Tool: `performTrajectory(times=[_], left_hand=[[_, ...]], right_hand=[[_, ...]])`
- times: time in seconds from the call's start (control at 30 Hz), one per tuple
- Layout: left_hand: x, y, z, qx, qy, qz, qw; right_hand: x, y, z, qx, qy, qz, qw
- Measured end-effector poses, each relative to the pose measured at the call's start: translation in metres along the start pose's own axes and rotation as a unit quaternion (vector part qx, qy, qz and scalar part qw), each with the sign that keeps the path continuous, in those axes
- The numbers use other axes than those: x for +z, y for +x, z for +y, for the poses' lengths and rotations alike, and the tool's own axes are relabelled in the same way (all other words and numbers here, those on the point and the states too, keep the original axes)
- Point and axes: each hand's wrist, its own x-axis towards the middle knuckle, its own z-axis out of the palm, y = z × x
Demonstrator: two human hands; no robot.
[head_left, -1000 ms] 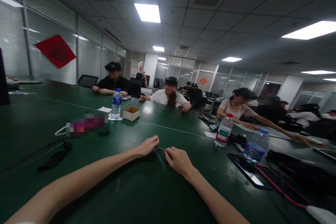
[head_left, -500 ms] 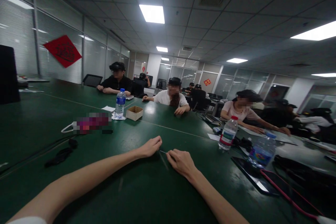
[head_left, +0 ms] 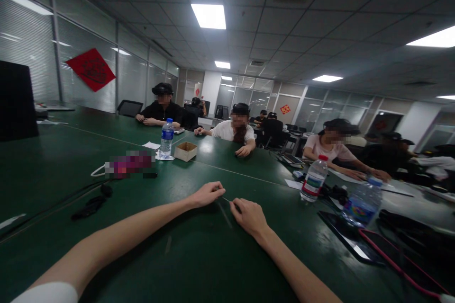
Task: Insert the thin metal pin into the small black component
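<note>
Over the green table (head_left: pixel 199 246), my left hand (head_left: pixel 209 194) and my right hand (head_left: pixel 249 215) face each other a short way apart. A thin, pale, stick-like piece (head_left: pixel 226 199) spans the small gap between their fingertips. Its ends are hidden in the fingers, and it is too fine to tell its exact kind. Each hand is closed in a pinch on it. Below the gap, a faint light streak shows on the tabletop.
Ahead stand a small open box (head_left: pixel 186 152) and a blue-capped water bottle (head_left: pixel 166 139). To the right are a red-capped bottle (head_left: pixel 314 180), a larger bottle (head_left: pixel 362 203), a dark tablet (head_left: pixel 346 236) and a red-edged phone (head_left: pixel 398 255). Black cables lie left; several people sit around.
The whole view has shifted slightly, so things appear a little further right. Both hands keep their pinch on the thin piece, nearly in the same place.
</note>
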Motion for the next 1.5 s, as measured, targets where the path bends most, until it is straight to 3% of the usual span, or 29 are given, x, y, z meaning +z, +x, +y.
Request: performTrajectory(times=[0.23,0.43,1.0,1.3,1.5], left_hand=[[0.001,0.000,-0.002,0.004,0.054,-0.003,0.999],[0.003,0.000,0.000,0.017,0.074,-0.001,0.997],[0.004,-0.001,0.004,-0.023,0.010,0.005,1.000],[0.004,-0.001,0.002,-0.001,0.022,0.009,1.000],[0.007,0.002,-0.005,-0.027,-0.019,0.008,0.999]], right_hand=[[-0.005,-0.001,-0.001,0.012,-0.008,-0.013,1.000],[-0.010,-0.002,-0.005,-0.051,-0.023,-0.041,0.998],[-0.009,-0.002,-0.005,-0.004,-0.004,-0.017,1.000],[-0.011,-0.001,-0.006,-0.044,-0.020,-0.025,0.999],[-0.011,-0.002,-0.006,-0.043,-0.005,-0.024,0.999]])
